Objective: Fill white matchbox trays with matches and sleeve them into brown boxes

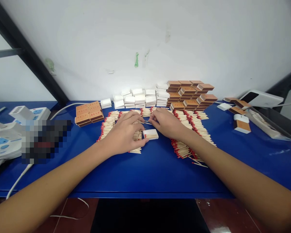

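Note:
A small white matchbox tray [151,136] with a few red-tipped matches in it lies on the blue table. My left hand [126,132] curves round the tray's left end, with thumb and forefinger against it and palm over loose matches. Just beyond the tray, my right hand [166,121] has its fingers pinched at the end of a few matchsticks [147,122]. The other ends of these sticks reach toward my left fingertips. Rows of matches [183,147] lie under and beside my right forearm, and another heap [109,124] spreads behind my left hand.
White trays [137,98] and brown matchboxes [184,95] are stacked along the wall. More matchboxes [89,113] sit at left, beside a power strip [36,113] with cables and a pixelated dark object [47,139]. A white device [260,98] and loose boxes [242,125] occupy the right.

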Demonstrator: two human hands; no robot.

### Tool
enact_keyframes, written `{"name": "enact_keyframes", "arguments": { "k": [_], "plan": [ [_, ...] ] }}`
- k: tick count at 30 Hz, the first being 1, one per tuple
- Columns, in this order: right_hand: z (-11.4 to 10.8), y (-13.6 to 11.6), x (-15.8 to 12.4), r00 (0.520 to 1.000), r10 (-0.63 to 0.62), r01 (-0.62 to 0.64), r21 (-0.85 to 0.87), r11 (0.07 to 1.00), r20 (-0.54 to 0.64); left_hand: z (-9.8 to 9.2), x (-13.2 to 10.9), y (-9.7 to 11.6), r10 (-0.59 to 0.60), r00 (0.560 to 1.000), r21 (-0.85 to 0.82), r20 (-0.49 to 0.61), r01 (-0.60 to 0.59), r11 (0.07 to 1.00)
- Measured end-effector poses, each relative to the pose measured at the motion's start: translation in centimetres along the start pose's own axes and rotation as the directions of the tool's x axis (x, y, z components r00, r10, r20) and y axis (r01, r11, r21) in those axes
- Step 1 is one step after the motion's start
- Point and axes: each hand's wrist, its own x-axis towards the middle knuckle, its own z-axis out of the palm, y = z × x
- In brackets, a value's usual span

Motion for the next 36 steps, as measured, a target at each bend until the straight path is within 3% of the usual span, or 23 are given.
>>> {"name": "enact_keyframes", "arguments": {
  "k": [7, 14, 21, 27, 31, 36],
  "plan": [
    [-0.3, 0.0, -0.2, 0.997, -0.064, 0.063, 0.016, 0.998, 0.043, 0.1, 0.0, 0.1, 0.027, 0.999, 0.003, -0.017, -0.027, 1.000],
    [-0.7, 0.1, -0.2, 0.995, -0.041, 0.046, -0.053, 0.998, 0.087, 0.1, 0.0, 0.0, 0.027, 0.999, -0.012, -0.020, -0.027, 1.000],
    [-2.4, 1.4, -0.7, 0.997, -0.079, 0.079, -0.025, 0.997, 0.014, -0.1, 0.1, 0.1, 0.004, 1.000, -0.015, -0.008, -0.004, 1.000],
    [-1.1, 1.2, -0.5, 0.990, -0.085, 0.082, 0.034, 0.996, 0.110, 0.0, 0.0, -0.1, 0.007, 1.000, -0.009, -0.005, -0.007, 1.000],
    [-0.8, 1.3, -0.4, 0.989, -0.099, 0.101, -0.021, 0.995, 0.106, 0.1, 0.0, -0.2, 0.026, 0.999, 0.004, -0.022, -0.026, 1.000],
    [-1.9, 1.5, -0.7, 0.994, -0.093, 0.093, -0.004, 0.996, 0.058, 0.1, -0.1, -0.2, 0.009, 1.000, -0.006, -0.016, -0.009, 1.000]
  ]
}}
